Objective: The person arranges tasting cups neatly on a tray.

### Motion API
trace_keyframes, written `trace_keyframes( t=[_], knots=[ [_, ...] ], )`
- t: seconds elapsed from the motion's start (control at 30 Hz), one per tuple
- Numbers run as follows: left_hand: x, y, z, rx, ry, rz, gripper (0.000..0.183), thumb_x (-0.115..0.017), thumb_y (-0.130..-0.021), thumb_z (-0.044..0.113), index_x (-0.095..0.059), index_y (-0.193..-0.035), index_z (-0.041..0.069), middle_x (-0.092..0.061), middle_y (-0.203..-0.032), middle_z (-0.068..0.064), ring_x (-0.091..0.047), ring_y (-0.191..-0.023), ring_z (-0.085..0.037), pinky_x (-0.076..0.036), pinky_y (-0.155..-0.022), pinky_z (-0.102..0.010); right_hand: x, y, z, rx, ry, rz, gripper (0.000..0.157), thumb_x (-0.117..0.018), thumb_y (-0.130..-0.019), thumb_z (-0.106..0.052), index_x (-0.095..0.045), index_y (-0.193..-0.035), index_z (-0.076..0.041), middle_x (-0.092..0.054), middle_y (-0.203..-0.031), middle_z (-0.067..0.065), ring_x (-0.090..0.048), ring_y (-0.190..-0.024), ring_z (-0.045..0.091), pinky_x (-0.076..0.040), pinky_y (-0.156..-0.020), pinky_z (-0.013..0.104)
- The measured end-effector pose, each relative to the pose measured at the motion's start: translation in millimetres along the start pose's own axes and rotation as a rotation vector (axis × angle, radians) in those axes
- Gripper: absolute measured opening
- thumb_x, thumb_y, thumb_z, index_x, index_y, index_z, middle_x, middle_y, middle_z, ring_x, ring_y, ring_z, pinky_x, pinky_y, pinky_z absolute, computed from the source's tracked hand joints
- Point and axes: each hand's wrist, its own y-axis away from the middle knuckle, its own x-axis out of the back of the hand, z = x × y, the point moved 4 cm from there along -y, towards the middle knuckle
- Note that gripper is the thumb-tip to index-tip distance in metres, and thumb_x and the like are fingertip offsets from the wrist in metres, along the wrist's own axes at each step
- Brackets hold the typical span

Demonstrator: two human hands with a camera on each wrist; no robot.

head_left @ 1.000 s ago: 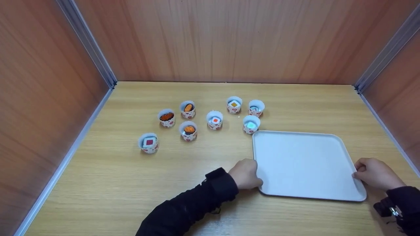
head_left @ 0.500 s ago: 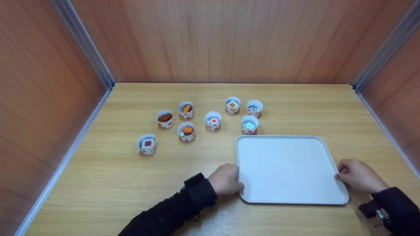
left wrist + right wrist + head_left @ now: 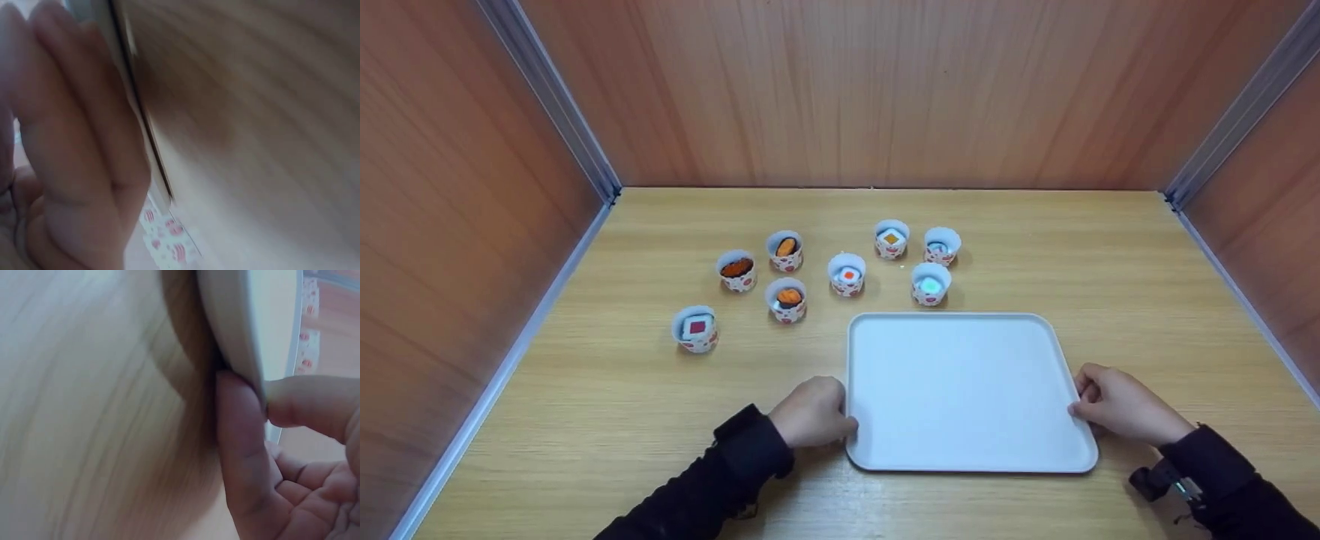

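A white rectangular tray (image 3: pixel 952 390) with rounded corners lies at the near side of the wooden table. My left hand (image 3: pixel 812 412) grips its left edge, thumb over the rim; in the left wrist view that hand's fingers (image 3: pixel 67 135) lie along the tray's side. On the opposite edge my right hand (image 3: pixel 1125 405) pinches the rim. The right wrist view shows its thumb and a finger (image 3: pixel 242 422) on either side of the tray edge (image 3: pixel 233 320). No item lies on the tray.
Several small patterned paper cups with sushi-like pieces stand beyond the tray. A cup (image 3: pixel 931 284) with a pale green piece is closest behind it; another cup (image 3: pixel 695 329) with a dark red square stands farthest left. Wood panels (image 3: pixel 870 90) enclose the table (image 3: pixel 585 420).
Both hands have moved the tray leftward along the table and slightly nearer, and its tilt in view has straightened. The cups stay where they were, apart from a slight camera shift.
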Motion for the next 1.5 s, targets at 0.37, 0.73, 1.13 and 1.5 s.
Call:
trace_keyframes(
  t=[0.37, 0.73, 1.13, 1.5],
  knots=[
    [18.6, 15.6, -25.8, 0.110, 0.053, -0.021, 0.023, -0.067, -0.084, 0.011, -0.060, -0.062, 0.009, -0.055, -0.051, 0.000, -0.051, -0.041, -0.012, -0.036, -0.041, -0.022, -19.9, -7.5, -21.6, 0.083, -0.139, -0.057, 0.024, -0.070, -0.084, -0.006, -0.049, -0.093, 0.002, -0.053, -0.075, 0.005, -0.059, -0.063, 0.016, -0.055, -0.053, 0.028],
    [24.3, 20.0, -35.7, 0.122, 0.075, -0.005, 0.025, -0.065, -0.084, 0.011, -0.057, -0.060, 0.010, -0.053, -0.051, 0.002, -0.050, -0.040, -0.011, -0.036, -0.040, -0.021, -18.4, -19.2, -26.6, 0.080, -0.206, -0.067, 0.026, -0.063, -0.094, -0.017, -0.049, -0.100, 0.003, -0.057, -0.071, 0.007, -0.063, -0.054, 0.019, -0.056, -0.049, 0.035],
    [22.1, 20.0, -36.4, 0.136, 0.078, -0.025, 0.021, -0.066, -0.086, 0.013, -0.059, -0.066, 0.008, -0.054, -0.055, 0.000, -0.051, -0.044, -0.013, -0.039, -0.043, -0.024, -15.5, -40.9, -24.0, 0.030, -0.209, -0.022, 0.017, -0.055, -0.096, -0.009, -0.045, -0.102, 0.002, -0.058, -0.067, 0.005, -0.060, -0.049, 0.015, -0.054, -0.047, 0.033],
    [38.3, 18.1, -36.2, -0.013, -0.047, 0.259, 0.019, -0.064, -0.091, 0.019, -0.059, -0.074, 0.012, -0.054, -0.059, 0.003, -0.048, -0.051, -0.013, -0.037, -0.050, -0.027, -18.4, -38.5, -32.0, 0.048, -0.073, 0.023, 0.011, -0.051, -0.095, -0.008, -0.044, -0.098, 0.000, -0.058, -0.068, 0.006, -0.061, -0.048, 0.017, -0.053, -0.045, 0.033]
  ],
)
